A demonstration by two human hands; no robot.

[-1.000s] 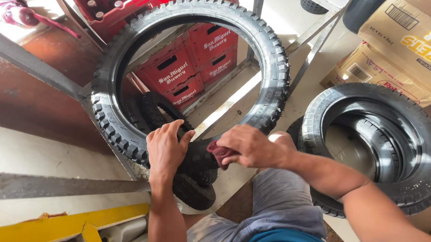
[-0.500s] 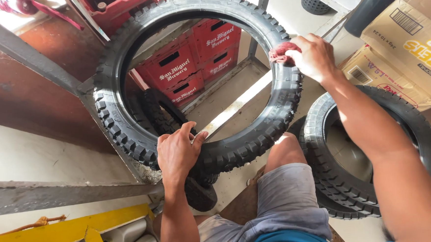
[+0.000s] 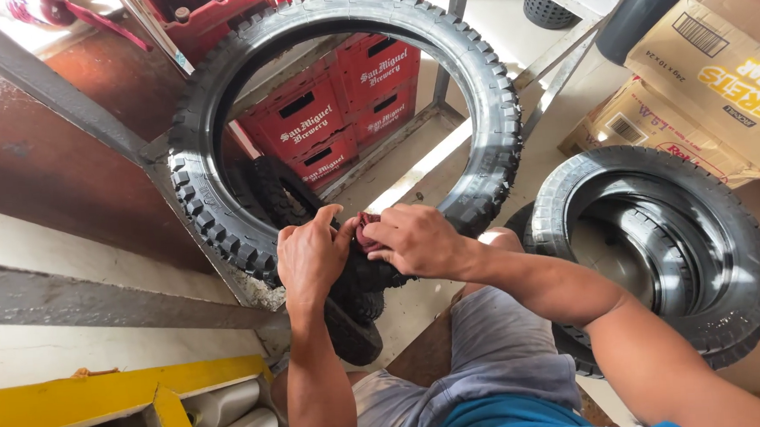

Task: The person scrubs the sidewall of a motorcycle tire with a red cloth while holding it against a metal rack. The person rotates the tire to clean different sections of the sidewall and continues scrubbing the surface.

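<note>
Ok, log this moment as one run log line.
left hand: on knobby tire | right hand: pressing red rag on tire | second tire: on floor

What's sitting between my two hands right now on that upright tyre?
In the head view, a small reddish cloth is pinched between the left hand and right hand, against the lower rim of the knobby tyre. Nothing else shows there.

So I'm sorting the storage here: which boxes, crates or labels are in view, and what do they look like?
Red crates: stacked behind the knobby tyre, rectangular, white lettering.
Large cardboard box: top right, brown, yellow lettering, barcode label.
Smaller cardboard box: below it, brown, white barcode label, red print.
White containers: bottom left by the yellow frame, no label visible.
</note>
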